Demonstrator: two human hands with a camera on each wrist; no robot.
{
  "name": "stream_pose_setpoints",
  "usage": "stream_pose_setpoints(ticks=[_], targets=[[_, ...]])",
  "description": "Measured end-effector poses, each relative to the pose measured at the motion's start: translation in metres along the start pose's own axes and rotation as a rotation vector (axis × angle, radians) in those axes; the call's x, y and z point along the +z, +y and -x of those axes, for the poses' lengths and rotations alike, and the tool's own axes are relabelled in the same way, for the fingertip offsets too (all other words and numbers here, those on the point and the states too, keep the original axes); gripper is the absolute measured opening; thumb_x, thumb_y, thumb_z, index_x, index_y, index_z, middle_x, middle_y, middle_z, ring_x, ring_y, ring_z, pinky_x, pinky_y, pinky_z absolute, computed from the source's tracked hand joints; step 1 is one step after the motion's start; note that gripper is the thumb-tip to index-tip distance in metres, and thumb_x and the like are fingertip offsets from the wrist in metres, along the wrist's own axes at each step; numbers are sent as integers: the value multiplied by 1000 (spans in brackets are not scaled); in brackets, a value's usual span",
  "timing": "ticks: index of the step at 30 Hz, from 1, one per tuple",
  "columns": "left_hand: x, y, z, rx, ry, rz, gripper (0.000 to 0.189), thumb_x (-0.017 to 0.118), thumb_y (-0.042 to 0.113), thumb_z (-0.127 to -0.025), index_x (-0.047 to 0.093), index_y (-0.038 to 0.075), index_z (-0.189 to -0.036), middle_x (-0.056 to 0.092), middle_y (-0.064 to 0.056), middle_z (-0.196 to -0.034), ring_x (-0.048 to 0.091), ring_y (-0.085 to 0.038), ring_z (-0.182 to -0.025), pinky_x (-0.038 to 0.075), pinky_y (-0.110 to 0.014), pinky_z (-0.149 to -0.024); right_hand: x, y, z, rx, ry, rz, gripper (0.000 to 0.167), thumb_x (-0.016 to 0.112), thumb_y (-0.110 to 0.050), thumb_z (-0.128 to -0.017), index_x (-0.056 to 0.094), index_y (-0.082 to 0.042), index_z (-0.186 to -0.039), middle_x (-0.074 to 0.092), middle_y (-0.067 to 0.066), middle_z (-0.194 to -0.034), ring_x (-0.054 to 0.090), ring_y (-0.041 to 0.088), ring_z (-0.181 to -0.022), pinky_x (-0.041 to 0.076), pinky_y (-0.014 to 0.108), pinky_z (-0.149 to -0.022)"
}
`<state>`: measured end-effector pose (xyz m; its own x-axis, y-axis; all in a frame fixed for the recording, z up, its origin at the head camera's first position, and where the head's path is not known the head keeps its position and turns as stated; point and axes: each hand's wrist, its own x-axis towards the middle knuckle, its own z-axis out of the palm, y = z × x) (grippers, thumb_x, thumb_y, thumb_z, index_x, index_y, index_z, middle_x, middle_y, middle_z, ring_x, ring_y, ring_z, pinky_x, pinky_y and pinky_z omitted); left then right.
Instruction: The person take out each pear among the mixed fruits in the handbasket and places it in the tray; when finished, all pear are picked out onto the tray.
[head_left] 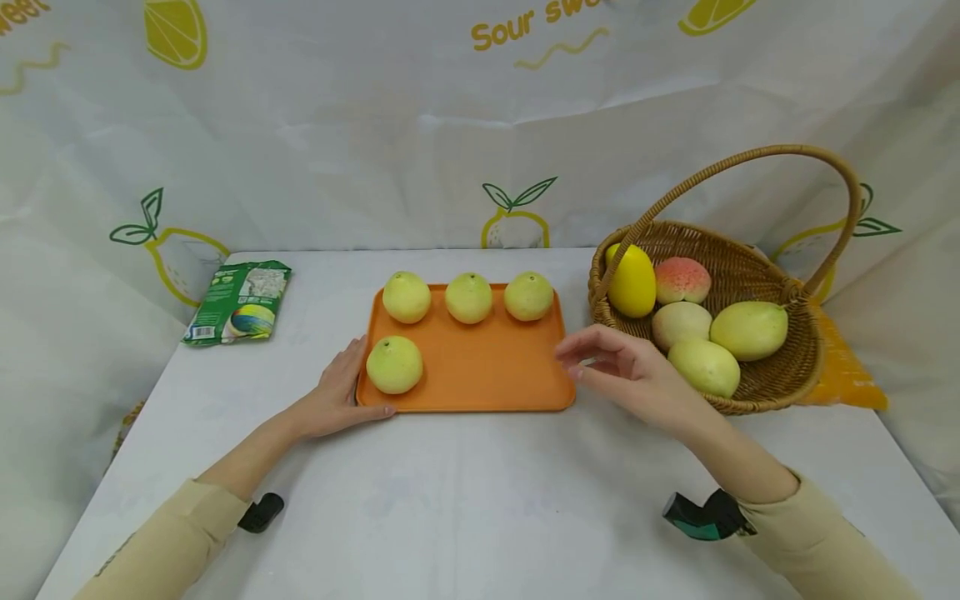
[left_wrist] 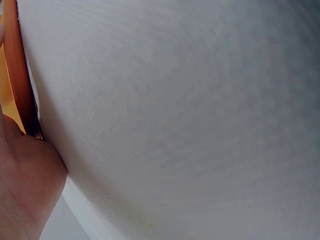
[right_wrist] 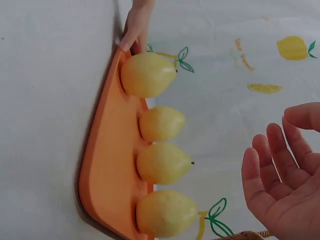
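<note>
The left hand (head_left: pixel 335 395) holds the front left corner of an orange tray (head_left: pixel 480 367), its thumb along the front rim and its fingers along the left side. On the tray stand pale yellow-green, pomelo-like fruits: three in a row at the back (head_left: pixel 468 298) and one (head_left: pixel 394 365) at the front left, near the left hand. Hovering by the tray's right edge, the right hand (head_left: pixel 626 371) has loosely bent fingers and nothing in it. The right wrist view shows this hand (right_wrist: pixel 285 175) with an empty palm. Only the tray's edge (left_wrist: pixel 17 65) shows in the left wrist view.
A wicker basket (head_left: pixel 806 358) with a tall handle sits tilted at the right, holding a yellow fruit (head_left: pixel 632 282), a peach (head_left: pixel 682 280) and several pale fruits. An orange bag (head_left: pixel 847 367) lies behind it. A green packet (head_left: pixel 240 302) lies at the back left.
</note>
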<state>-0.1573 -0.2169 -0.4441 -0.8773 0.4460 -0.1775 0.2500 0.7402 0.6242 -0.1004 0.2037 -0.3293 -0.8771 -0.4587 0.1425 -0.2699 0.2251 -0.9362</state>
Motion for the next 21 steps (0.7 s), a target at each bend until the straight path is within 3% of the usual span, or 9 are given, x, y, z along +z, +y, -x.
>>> stream_pose_setpoints(ticks=[7, 15, 21], targets=[[0, 1, 1, 1, 0, 2, 117, 70, 56, -83, -8, 9, -156, -3, -15, -162, -7, -33, -148, -2, -56, -115, -28, -11, 11, 70, 72, 75, 23, 58, -6, -98, 58, 1, -120, 62, 8, -115, 60, 16, -107, 51, 21, -87], [-1, 2, 1, -7, -2, 1, 117, 70, 56, -83, -7, 8, -156, -3, -15, -162, -7, -33, -148, -2, -56, -115, -54, -9, 22, 71, 106, 151, 23, 56, -5, -99, 58, 0, -121, 60, 11, -118, 58, 12, -107, 49, 17, -87], [-1, 4, 1, -12, -9, 3, 117, 70, 56, -83, -7, 7, -156, -3, -16, -162, -7, -33, -148, -2, -56, -116, -74, -2, 27, 121, 138, 259, 25, 57, -7, -99, 58, -1, -123, 62, -2, -115, 57, 7, -104, 47, 12, -85]])
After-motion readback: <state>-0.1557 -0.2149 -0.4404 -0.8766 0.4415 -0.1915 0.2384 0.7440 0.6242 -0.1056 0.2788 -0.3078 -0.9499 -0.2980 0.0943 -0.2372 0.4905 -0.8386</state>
